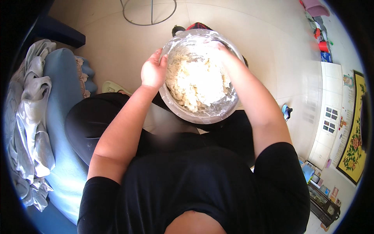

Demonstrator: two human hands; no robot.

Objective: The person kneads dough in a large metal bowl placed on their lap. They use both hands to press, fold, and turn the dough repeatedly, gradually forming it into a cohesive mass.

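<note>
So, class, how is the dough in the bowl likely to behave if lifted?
The dough would probably sag and tear, as its surface looks ragged and lumpy. It may also be sticky, judging by the white-smeared bowl.

Bowl [200, 117]: glossy, metal-looking. Dough [194, 84]: rough, lumpy. Floor [272, 50]: glossy tile. Draped fabric [33, 97]: satiny. Shirt [187, 171]: matt cloth.

Head-high fisheye view, steeply down past the chest [194, 179] to a nearby bowl [210, 116]
</note>
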